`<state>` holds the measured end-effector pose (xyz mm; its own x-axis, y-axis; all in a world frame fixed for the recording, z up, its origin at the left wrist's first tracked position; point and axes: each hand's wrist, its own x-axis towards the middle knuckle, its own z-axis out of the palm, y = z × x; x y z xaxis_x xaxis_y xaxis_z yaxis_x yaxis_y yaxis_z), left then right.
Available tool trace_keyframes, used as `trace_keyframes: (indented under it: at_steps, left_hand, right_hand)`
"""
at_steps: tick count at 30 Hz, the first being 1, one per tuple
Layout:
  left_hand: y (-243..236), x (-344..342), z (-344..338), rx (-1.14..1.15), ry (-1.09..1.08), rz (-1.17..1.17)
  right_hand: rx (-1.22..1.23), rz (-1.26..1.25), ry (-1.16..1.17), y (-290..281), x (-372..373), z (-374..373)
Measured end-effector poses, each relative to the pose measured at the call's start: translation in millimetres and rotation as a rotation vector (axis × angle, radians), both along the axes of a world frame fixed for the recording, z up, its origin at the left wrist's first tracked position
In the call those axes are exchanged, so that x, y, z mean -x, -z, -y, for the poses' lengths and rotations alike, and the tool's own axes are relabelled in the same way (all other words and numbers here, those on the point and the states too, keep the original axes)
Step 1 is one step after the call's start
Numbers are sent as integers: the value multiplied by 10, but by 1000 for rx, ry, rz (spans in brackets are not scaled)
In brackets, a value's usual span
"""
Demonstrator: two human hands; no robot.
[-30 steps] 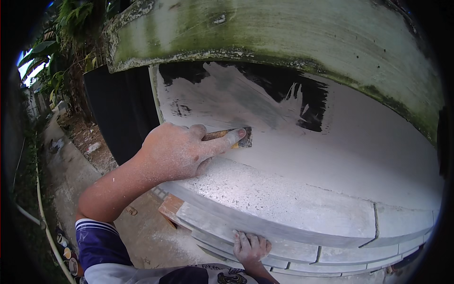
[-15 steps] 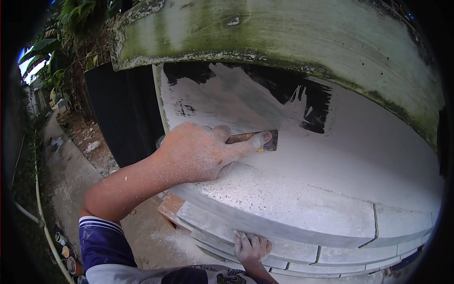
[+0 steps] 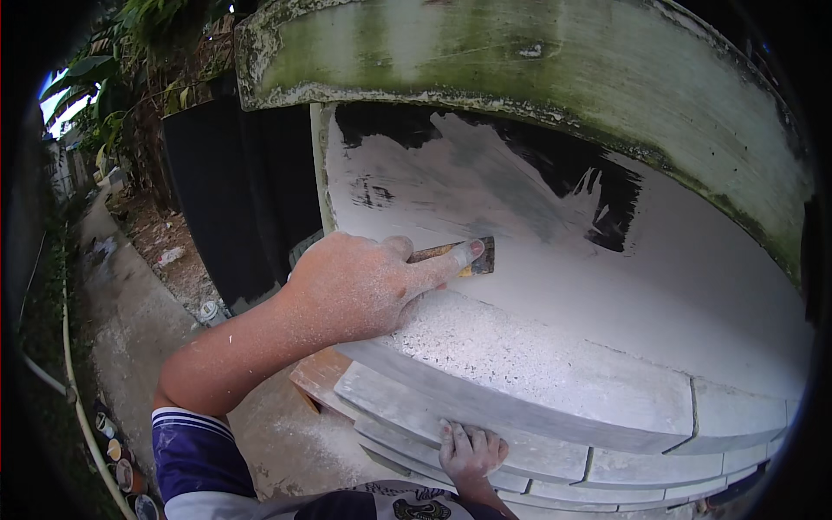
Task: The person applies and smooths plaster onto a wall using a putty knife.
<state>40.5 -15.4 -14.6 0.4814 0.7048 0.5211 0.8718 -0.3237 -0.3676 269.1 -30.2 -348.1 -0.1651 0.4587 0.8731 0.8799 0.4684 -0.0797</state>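
Note:
My left hand (image 3: pixel 373 277), dusted white, grips a flat scraper (image 3: pixel 477 264) with a dark, yellow-marked blade, its tip against a pale coated wall (image 3: pixel 589 312). Black patches (image 3: pixel 620 204) show through the coating in the upper part. Just below the hand runs a dust-covered ledge (image 3: pixel 537 373) of light grey blocks. Lower down, my right hand (image 3: pixel 472 451) has its fingers bent over the edge of a stepped grey block (image 3: pixel 546 459).
A mossy concrete band (image 3: pixel 537 61) overhangs the wall. A dark panel (image 3: pixel 217 191) stands left of it. Along the far left are a concrete path (image 3: pixel 121 277), a long pipe (image 3: pixel 78 407), several cans (image 3: pixel 130 477) and plants. A brown board (image 3: pixel 316 377) juts out below the ledge.
My left hand and scraper moved right along the wall, then back left relative to the black patches. The view has shifted slightly. My right hand stays on the block.

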Motion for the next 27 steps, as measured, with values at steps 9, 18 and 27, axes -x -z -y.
trace_keyframes:
  at_steps: [9,18,27]
  left_hand:
    - [337,661,276,-16,-277,340]
    - [1797,1187,709,-361,102,1233]
    - [2982,616,868,547,-30,1605]
  right_hand:
    - [-36,-57,9,2,54,-25]
    - [74,-40,-9,-81,36,66]
    - [91,-85,33,-70,61,28]
